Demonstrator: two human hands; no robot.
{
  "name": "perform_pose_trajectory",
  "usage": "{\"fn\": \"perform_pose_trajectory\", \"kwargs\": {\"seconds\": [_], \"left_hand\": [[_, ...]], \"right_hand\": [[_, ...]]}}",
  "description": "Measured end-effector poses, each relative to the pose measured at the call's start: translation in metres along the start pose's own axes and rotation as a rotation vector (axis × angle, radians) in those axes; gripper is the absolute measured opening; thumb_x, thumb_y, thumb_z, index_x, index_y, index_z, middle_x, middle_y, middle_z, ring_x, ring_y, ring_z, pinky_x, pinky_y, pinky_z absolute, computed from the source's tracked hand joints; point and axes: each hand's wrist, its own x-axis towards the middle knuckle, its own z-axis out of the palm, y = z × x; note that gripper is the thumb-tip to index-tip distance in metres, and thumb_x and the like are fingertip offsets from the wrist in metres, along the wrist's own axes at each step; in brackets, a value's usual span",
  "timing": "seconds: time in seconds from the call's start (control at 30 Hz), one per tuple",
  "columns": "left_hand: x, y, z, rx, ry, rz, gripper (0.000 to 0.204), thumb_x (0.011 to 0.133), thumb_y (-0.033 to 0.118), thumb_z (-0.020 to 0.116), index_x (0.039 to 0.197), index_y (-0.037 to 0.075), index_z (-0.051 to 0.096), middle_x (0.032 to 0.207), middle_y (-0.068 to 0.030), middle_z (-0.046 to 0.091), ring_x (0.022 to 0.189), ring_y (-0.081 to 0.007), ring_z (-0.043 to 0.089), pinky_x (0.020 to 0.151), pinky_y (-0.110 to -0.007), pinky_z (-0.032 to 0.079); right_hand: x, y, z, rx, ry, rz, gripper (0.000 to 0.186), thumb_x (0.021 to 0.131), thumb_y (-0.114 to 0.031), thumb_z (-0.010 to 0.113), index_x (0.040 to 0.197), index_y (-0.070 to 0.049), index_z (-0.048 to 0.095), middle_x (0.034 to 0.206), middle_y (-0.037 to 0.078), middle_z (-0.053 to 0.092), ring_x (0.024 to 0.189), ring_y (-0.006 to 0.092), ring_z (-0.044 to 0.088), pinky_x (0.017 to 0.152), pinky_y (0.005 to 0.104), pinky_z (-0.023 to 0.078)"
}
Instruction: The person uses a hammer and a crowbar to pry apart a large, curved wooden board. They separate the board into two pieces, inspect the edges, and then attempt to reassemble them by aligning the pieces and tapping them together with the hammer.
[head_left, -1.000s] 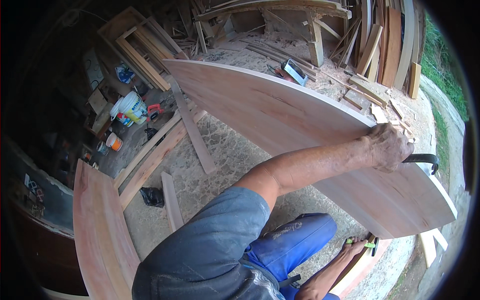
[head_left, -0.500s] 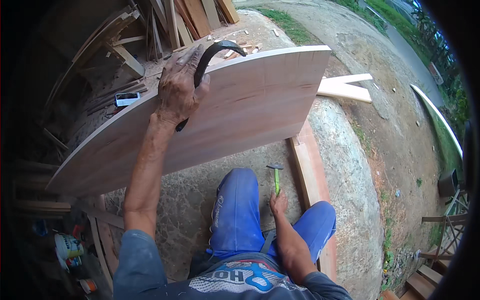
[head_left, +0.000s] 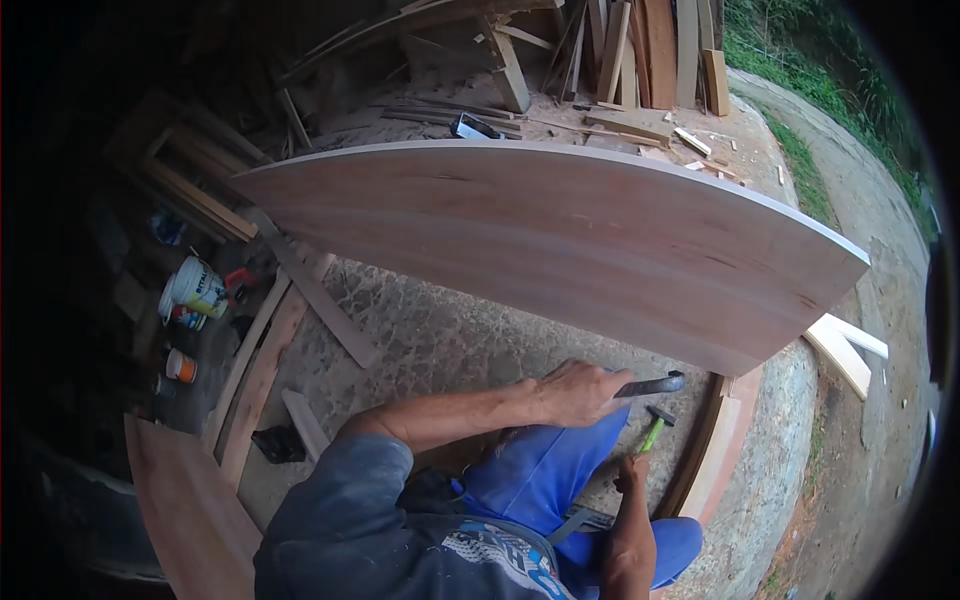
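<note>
Head view: left hand (head_left: 577,393) lowered off wooden panel (head_left: 550,235), fingers closed round black curved bar (head_left: 648,387); panel stands on edge ahead, neither hand steadying it (right hand (head_left: 632,472) grips green-handled hammer (head_left: 653,431)).

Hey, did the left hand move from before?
Yes, down: the left hand was at the top edge of the wooden board; now it shows below the bottom edge.

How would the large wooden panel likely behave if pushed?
The panel would likely tip, as it stands on a long, narrow edge. It is probably stiff, since it stands unheld without folding, and may feel heavy, being long and broad.
</note>
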Motion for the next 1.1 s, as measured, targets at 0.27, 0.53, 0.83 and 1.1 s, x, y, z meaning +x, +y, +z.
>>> {"fn": "perform_pose_trajectory", "kwargs": {"seconds": [0.27,0.53,0.83,1.1], "left_hand": [[-0.035,0.055,-0.041,-0.166,-0.054,0.017,0.027,0.091,0.023,0.062,0.101,0.0,0.053,0.062,-0.0213,0.06,0.063,-0.0431,0.065,0.056,-0.053,0.051],[-0.104,0.087,-0.039,-0.287,-0.176,-0.419,0.036,0.088,0.022,0.061,0.113,-0.003,0.055,0.084,-0.0286,0.066,0.083,-0.0463,0.066,0.075,-0.055,0.052],[-0.295,0.105,-0.114,-0.572,-0.114,-0.954,0.042,0.089,0.034,0.06,0.112,-0.002,0.059,0.103,-0.0241,0.066,0.1,-0.0405,0.064,0.084,-0.049,0.049],[-0.417,0.068,-0.207,-0.516,0.57,-1.333,0.051,0.091,0.043,0.057,0.121,0.001,0.056,0.106,-0.0293,0.065,0.103,-0.0447,0.062,0.087,-0.047,0.051]], "right_hand": [[0.026,-0.064,-0.153,-0.39,0.052,-0.246,0.026,0.086,-0.018,0.053,0.09,0.007,0.06,0.079,0.026,0.066,0.07,0.0387,0.068,0.054,0.0482,0.053],[-0.185,-0.132,-0.158,-0.098,-0.278,-0.051,0.022,0.083,-0.023,0.062,0.08,-0.007,0.046,0.057,0.002,0.044,0.041,0.0158,0.043,0.036,0.0336,0.033],[-0.481,-0.187,-0.238,-0.15,-0.527,0.205,0.024,0.088,-0.028,0.064,0.083,-0.009,0.05,0.054,0.002,0.042,0.039,0.0147,0.042,0.037,0.033,0.037],[-0.539,-0.169,-0.238,-0.244,-0.343,0.242,0.022,0.089,-0.02,0.062,0.078,-0.009,0.047,0.058,0.004,0.044,0.044,0.0152,0.046,0.038,0.0327,0.038]]}}
